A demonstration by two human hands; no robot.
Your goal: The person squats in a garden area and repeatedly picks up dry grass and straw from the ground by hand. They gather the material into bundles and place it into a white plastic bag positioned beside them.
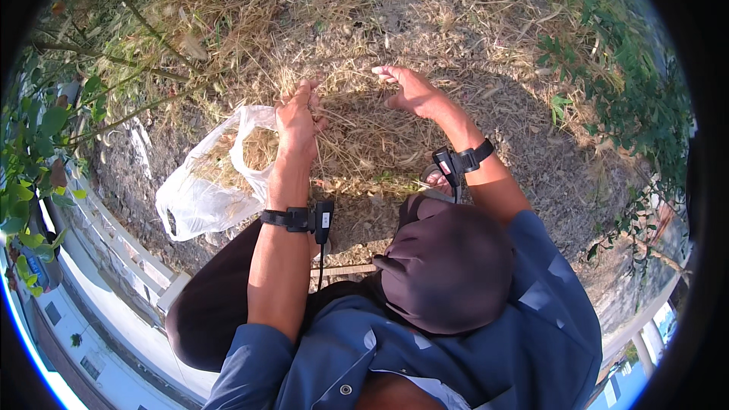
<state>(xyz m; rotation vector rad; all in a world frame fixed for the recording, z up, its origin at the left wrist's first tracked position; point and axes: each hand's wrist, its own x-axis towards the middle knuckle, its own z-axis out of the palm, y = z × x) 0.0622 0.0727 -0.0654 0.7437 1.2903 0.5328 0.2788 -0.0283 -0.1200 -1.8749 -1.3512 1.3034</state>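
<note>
My left hand point(296, 117) is closed around some dry grass point(283, 81), whose stalks stick out past the fingers. Just left of that wrist lies a white plastic bag point(213, 205) with dry grass inside; its handle loops lie near my hand. My right hand point(416, 91), fingers apart and nothing in it, hovers over or just at the ground to the right. Between the two hands lies a mat of loose straw-like grass point(370, 125). Part of my left fingers is turned away from view.
Bare branches point(148, 68) reach in from the left, above leafy green twigs point(54, 125). A green shrub point(632, 80) borders the right side. My knee point(450, 267) rises close below my right forearm. A low pale wall edge point(131, 256) runs at lower left.
</note>
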